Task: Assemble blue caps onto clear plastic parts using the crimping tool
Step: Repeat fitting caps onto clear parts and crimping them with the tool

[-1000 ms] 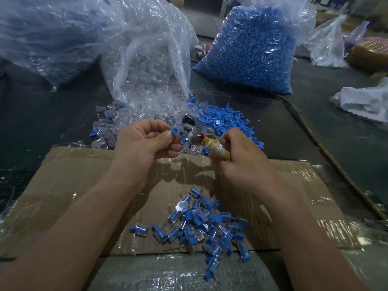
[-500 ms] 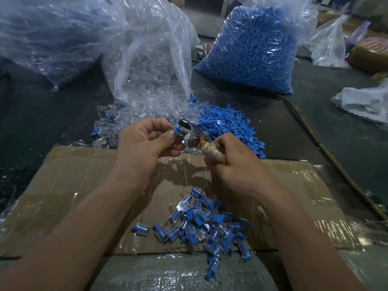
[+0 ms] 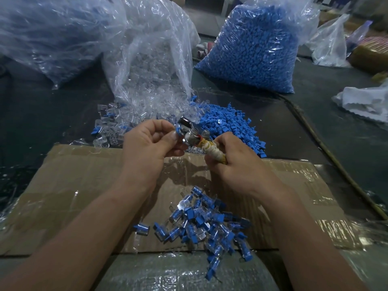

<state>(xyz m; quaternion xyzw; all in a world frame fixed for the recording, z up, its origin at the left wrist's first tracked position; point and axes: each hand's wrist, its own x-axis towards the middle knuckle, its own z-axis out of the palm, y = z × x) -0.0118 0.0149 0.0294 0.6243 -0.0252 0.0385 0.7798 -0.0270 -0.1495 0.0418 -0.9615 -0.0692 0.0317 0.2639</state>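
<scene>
A: How is the cap (image 3: 178, 131) expected to handle?

B: It is judged light, stiff and rather slick. It is pinched between thumb and forefinger of the left hand (image 3: 151, 141), right at the jaws of the tool (image 3: 192, 136), above the far edge of the cardboard (image 3: 84, 185). Whether a clear part sits under it cannot be told.

A: And the tool?

B: Its wrapped handle (image 3: 214, 151) is gripped in the right hand (image 3: 233, 162), and slipping should be checked by the wrapping. The metal head is judged heavy beside such parts, so a gentle squeeze is advised, as clear plastic may crack.

A: What room is left?

B: Loose caps (image 3: 228, 127) and clear parts (image 3: 117, 133) are heaped just beyond the hands, toward the far edge of the surface (image 3: 315, 131). Finished pieces (image 3: 205, 223) are piled at the cardboard's near edge. Bare cardboard is left toward its left and right edges.
</scene>
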